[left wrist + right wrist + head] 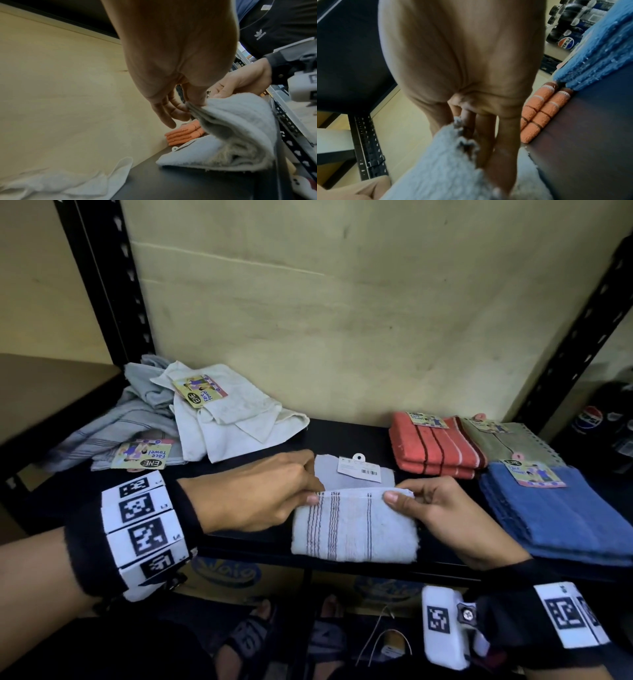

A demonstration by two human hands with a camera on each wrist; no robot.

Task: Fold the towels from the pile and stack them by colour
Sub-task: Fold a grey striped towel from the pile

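A pale grey towel (354,530) with dark stripes lies half folded at the front of the black shelf (346,436). My left hand (310,491) pinches the top flap's left corner, and my right hand (399,496) pinches its right corner. The flap is lifted over the rest of the towel (228,135), whose white price tag (359,470) shows behind. The unfolded pile (191,419) of grey and white towels sits at the back left. Folded stacks stand on the right: orange (435,448), olive (510,441) and blue (561,513). The right wrist view shows my fingers (489,135) on the towel's fluffy edge (447,162).
Black slotted uprights (109,285) frame the shelf on both sides, with a cream wall (342,302) close behind. Pepsi bottles (589,419) stand beyond the right upright. Cartons (226,577) and sandalled feet (253,635) show below the shelf.
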